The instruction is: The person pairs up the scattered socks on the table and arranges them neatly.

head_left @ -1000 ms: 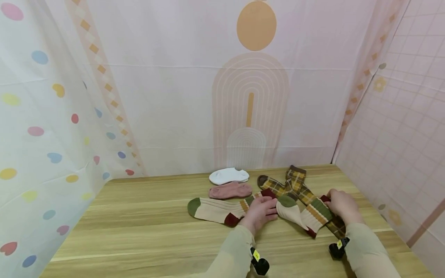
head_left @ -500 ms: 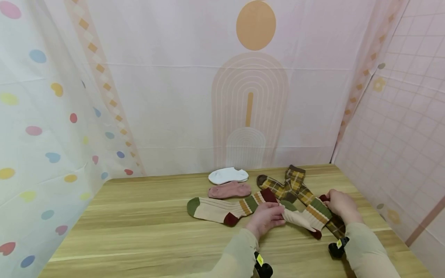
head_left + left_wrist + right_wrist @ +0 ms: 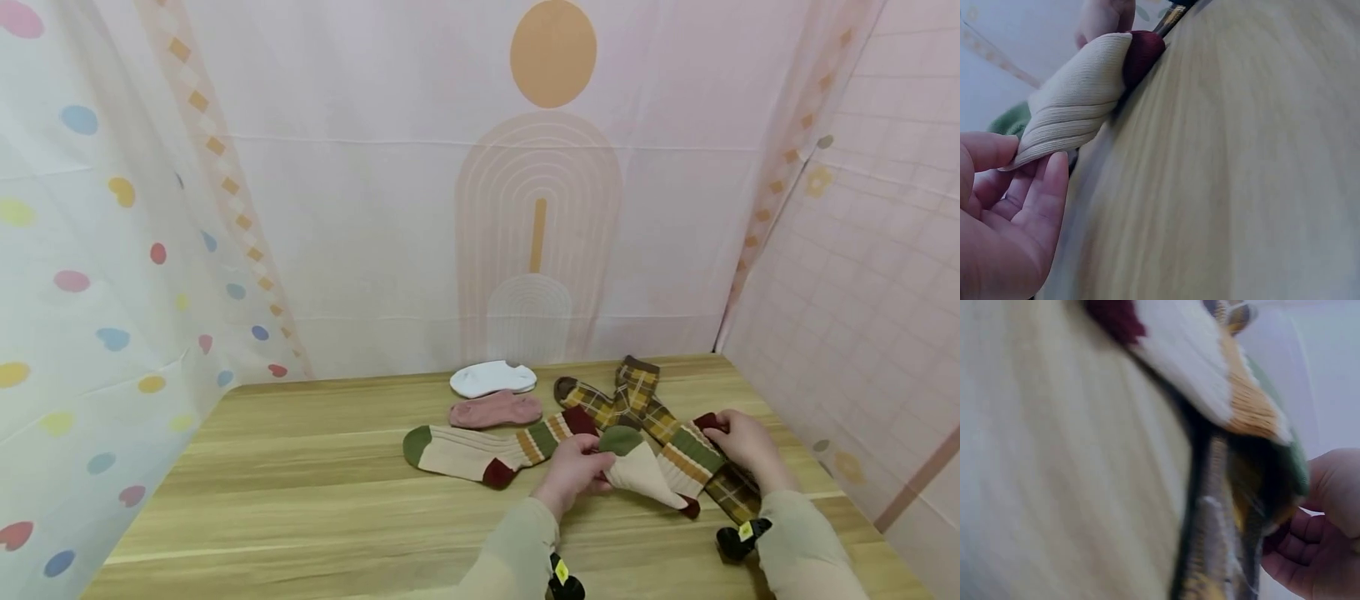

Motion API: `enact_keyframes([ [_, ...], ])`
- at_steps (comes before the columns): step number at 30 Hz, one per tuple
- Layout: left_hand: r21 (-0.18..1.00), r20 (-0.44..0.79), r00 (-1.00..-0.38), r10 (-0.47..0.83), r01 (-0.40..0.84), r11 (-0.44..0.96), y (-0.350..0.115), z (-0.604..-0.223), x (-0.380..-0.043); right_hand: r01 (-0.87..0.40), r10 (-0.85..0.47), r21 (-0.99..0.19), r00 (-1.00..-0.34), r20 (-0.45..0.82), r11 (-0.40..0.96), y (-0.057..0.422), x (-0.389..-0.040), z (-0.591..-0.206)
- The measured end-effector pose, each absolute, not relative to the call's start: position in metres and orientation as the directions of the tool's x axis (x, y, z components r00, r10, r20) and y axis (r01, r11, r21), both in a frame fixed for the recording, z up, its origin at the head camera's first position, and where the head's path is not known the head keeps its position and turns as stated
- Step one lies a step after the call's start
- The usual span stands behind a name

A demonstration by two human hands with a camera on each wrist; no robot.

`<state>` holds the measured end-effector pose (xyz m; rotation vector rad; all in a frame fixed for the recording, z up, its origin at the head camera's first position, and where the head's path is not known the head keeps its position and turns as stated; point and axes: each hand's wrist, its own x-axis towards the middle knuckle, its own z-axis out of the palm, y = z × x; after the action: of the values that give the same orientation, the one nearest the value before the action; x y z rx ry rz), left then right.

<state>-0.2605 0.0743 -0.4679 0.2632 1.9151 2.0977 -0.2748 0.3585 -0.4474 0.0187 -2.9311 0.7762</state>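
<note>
A cream sock [image 3: 647, 477] with green toe, dark red heel and striped cuff is held by both hands. My left hand [image 3: 573, 477] pinches its foot near the toe; in the left wrist view the ribbed cream fabric [image 3: 1079, 94] runs up from between thumb and fingers. At the other end, my right hand [image 3: 750, 446] grips the dark red cuff edge. The right wrist view shows the sock's striped part [image 3: 1250, 406] raised over a plaid sock [image 3: 1210, 550]. A matching cream sock [image 3: 459, 455] lies flat to the left, its cuff just beyond my left hand.
Brown and yellow plaid socks [image 3: 636, 390] lie crossed behind and partly under the held sock. A pink sock [image 3: 495, 410] and a white sock [image 3: 492, 379] rest farther back on the wooden table [image 3: 300, 500]. Patterned curtains [image 3: 375, 208] stand behind and at both sides.
My left hand has moved right, off the flat sock's cuff, and now pinches the other cream sock's foot. That sock has lifted and shifted slightly right, along with my right hand.
</note>
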Motion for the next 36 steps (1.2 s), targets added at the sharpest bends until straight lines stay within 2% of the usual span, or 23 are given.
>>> enact_keyframes([
  [5, 0.999, 0.032, -0.954, 0.299, 0.036, 0.009, 0.065, -0.459, -0.263, -0.042, 0.017, -0.599, -0.995, 0.094, 0.8, 0.364, -0.268, -0.438],
  [10, 0.981, 0.122, -0.932, 0.341, 0.165, 0.1, 0.049, -0.446, -0.268, -0.079, 0.021, -0.625, -0.988, 0.152, 0.777, 0.364, -0.262, -0.427],
  [18, 0.908, 0.226, -0.866, 0.445, 0.353, 0.225, 0.023, -0.423, -0.27, -0.101, 0.038, -0.669, -0.981, 0.19, 0.737, 0.36, -0.255, -0.41],
  [27, 0.82, 0.296, -0.759, 0.58, 0.513, 0.252, -0.003, -0.408, -0.266, -0.105, 0.058, -0.699, -0.977, 0.206, 0.708, 0.349, -0.252, -0.4],
  [36, 0.727, 0.335, -0.667, 0.666, 0.633, 0.268, -0.035, -0.409, -0.269, -0.163, -0.006, -0.718, -0.977, 0.215, 0.676, 0.334, -0.247, -0.405],
])
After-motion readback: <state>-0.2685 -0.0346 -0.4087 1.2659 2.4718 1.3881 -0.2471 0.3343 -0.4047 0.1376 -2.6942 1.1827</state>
